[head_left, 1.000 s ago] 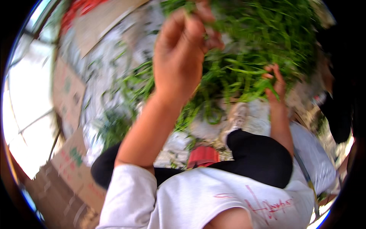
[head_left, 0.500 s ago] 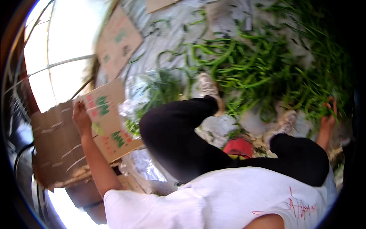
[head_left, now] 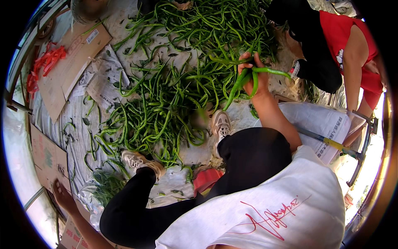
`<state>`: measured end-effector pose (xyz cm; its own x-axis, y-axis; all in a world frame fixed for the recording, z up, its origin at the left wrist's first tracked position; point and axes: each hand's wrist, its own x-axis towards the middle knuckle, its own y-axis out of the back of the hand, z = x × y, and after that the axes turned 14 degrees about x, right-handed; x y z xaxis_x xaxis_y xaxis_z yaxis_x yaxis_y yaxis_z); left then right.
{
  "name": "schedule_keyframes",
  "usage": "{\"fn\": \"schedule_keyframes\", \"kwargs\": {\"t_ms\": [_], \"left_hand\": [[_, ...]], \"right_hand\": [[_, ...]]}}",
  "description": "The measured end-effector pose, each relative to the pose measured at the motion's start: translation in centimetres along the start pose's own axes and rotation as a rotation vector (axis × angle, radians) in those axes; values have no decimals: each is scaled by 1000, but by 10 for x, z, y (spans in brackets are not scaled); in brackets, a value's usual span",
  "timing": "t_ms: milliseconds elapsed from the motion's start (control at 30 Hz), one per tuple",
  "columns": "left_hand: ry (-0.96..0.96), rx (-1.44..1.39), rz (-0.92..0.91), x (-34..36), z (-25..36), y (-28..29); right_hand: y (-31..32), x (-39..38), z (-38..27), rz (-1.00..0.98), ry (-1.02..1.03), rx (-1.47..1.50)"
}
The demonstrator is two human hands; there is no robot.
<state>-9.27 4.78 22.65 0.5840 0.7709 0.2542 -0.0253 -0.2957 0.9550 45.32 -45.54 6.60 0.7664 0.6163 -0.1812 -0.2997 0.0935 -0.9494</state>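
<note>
My right hand [head_left: 260, 82] is raised over the right side of a pile of long green chili peppers [head_left: 166, 108]. Its fingers are closed around a small bunch of green chili peppers [head_left: 235, 90], whose ends stick out on both sides. At the lower left, my left hand [head_left: 63, 196] is beside the lower edge of a printed cardboard sheet [head_left: 47, 153], fingers stretched out and nothing visible in them. Close to that hand lies a clear plastic bag [head_left: 96, 211] with green peppers in it. The pile reaches down to my shoes.
A co-worker in a red shirt [head_left: 342, 31] bends over at the right, beside a carton lined with printed sheeting [head_left: 331, 120]. A metal bar crosses there. Upper left are another cardboard sheet [head_left: 68, 68], red ribbon [head_left: 46, 65] and newspaper [head_left: 107, 79]. A red object [head_left: 206, 179] sits between my legs.
The view has swung right, bringing in the co-worker. My right hand has lifted from the pile's edge with chili peppers in it. The left hand has come off the cardboard's upper edge.
</note>
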Motion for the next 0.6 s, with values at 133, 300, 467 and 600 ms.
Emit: {"fn": "schedule_keyframes", "kwargs": {"t_ms": [133,300,467,600], "left_hand": [[-492,-360,-133,48,205,30],[-695,-948,-669,36,410,14],[-614,-1264,-904,-4,533,-12],[-402,-1232,-864,-11,542,-44]], "right_hand": [[15,0,0,26,9,134],[36,-5,0,140,-42,170],[65,-12,-7,214,-16,-38],[68,-15,-23,264,64,-245]]}}
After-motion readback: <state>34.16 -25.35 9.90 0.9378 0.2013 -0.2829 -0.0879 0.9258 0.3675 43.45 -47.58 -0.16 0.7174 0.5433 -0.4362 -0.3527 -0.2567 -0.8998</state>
